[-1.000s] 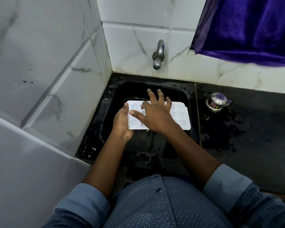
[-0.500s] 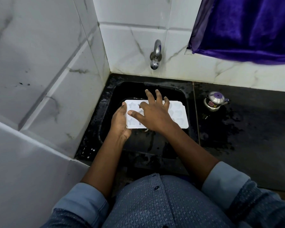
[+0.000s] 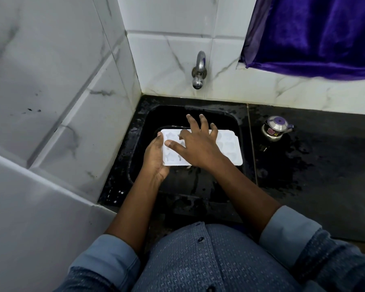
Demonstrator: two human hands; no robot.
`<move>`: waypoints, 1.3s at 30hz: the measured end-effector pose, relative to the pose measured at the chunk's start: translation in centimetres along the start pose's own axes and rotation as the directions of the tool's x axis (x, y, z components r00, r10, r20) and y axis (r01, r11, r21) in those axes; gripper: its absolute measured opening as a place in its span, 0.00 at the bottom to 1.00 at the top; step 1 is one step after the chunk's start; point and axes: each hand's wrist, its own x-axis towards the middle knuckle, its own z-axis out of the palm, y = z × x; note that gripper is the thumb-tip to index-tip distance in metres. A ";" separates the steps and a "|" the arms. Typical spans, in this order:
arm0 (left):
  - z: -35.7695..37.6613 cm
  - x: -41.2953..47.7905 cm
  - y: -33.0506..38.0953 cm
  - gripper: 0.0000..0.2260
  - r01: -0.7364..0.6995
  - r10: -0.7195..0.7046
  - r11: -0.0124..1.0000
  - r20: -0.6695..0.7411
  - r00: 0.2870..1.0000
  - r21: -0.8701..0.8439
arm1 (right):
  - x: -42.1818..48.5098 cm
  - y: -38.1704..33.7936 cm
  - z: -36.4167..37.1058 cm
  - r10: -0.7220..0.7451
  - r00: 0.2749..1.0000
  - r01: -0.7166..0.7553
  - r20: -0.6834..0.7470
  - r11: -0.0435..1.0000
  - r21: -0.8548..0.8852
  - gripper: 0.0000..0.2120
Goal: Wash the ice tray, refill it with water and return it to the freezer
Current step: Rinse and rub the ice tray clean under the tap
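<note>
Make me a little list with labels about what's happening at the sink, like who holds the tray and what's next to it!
place: black sink set in a dark wet counter, white tiled walls
ice tray: white, held over the sink
left hand: grips the tray's left end
right hand: spread flat on top of the tray
tap: on the wall above the sink, no water seen running
small metal pot: on the counter right of the sink, purple knob on its lid
purple cloth: hanging at upper right
</note>
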 end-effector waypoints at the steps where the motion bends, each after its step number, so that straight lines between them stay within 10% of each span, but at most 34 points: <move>1: 0.0 0.0 0.0 0.25 -0.004 0.004 1.000 -0.002 1.000 -0.005 | 0.0 0.0 0.0 0.002 1.000 -0.002 -0.002 1.000 0.007 0.37; 39: 0.6 -1.7 0.3 0.21 -0.089 0.092 0.994 -0.050 0.995 0.066 | 1.1 -2.1 1.1 -0.092 0.996 0.093 0.020 0.995 -0.038 0.35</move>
